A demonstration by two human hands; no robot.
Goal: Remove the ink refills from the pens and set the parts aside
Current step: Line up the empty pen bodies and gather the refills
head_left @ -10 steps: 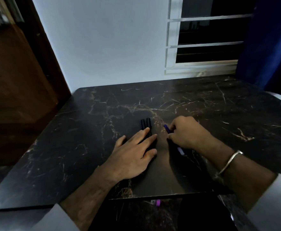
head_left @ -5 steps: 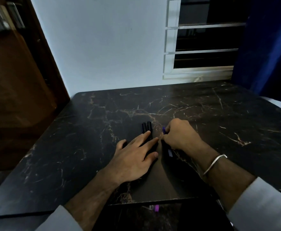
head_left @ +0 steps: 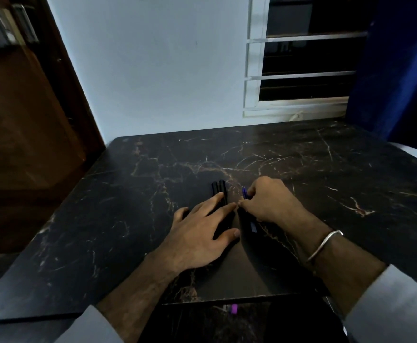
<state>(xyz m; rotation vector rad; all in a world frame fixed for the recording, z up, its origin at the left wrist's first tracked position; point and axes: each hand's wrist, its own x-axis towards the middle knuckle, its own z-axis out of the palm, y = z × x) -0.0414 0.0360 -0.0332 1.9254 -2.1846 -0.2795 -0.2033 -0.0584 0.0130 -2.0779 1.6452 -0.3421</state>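
Two black pens (head_left: pixel 219 188) lie side by side on the dark marble table (head_left: pixel 301 174), their near ends hidden under my left hand (head_left: pixel 200 233). That hand rests flat on them with fingers spread. My right hand (head_left: pixel 269 201) is curled around a purple pen (head_left: pixel 244 193), whose far tip sticks out past the fingers. A pale purple end (head_left: pixel 253 227) shows under the wrist. The fingertips of both hands nearly touch.
A small purple piece (head_left: pixel 234 308) lies below the table's near edge. A wooden door (head_left: pixel 17 120) stands at the left, a barred window (head_left: pixel 301 58) and blue curtain (head_left: pixel 400 70) at the back right.
My right hand has slid left with the purple pen until it almost meets my left fingertips. The left hand has stayed on the black pens.
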